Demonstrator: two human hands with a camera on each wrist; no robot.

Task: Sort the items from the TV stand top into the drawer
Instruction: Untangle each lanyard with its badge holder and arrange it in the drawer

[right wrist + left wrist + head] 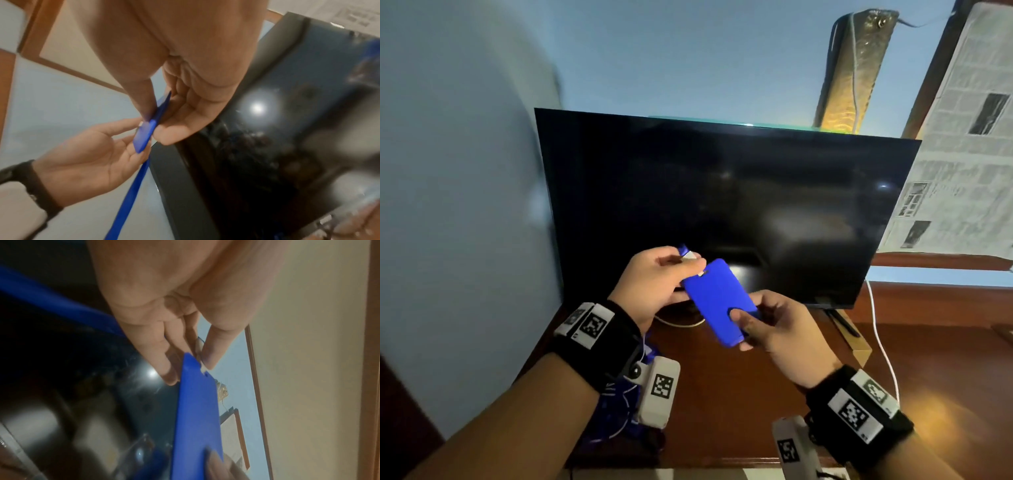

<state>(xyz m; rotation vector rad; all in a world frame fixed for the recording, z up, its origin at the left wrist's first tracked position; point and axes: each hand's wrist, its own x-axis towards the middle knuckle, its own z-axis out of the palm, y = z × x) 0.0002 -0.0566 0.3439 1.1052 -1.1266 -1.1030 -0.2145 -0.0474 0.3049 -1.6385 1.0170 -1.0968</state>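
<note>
No words or numbers can be read here. The newspaper sheets point(959, 144) at the upper right of the head view have rows of print and small pictures, but the print is far too tiny and blurry to read. The white tags point(595, 323) on the wrist bands at the bottom of that view have black and white square patterns, not letters. The blue card holder point(717, 301) in the middle looks plain.
</note>
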